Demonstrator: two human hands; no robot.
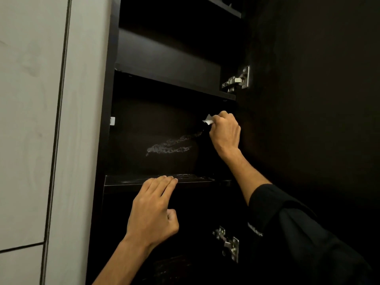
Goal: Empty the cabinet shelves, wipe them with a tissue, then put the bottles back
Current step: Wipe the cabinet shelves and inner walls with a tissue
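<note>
Nearest the camera, the left hand rests straight fingers on the front edge of a shelf, holding nothing. Deeper in the cabinet, the right hand, arm raised and extended, grips a crumpled tissue against the back panel, just above a pale smear (apparently residue yet to be wiped). The visible shelves hold no bottles, so emptying appears done; wiping looks under way, and returning the bottles remains.
</note>
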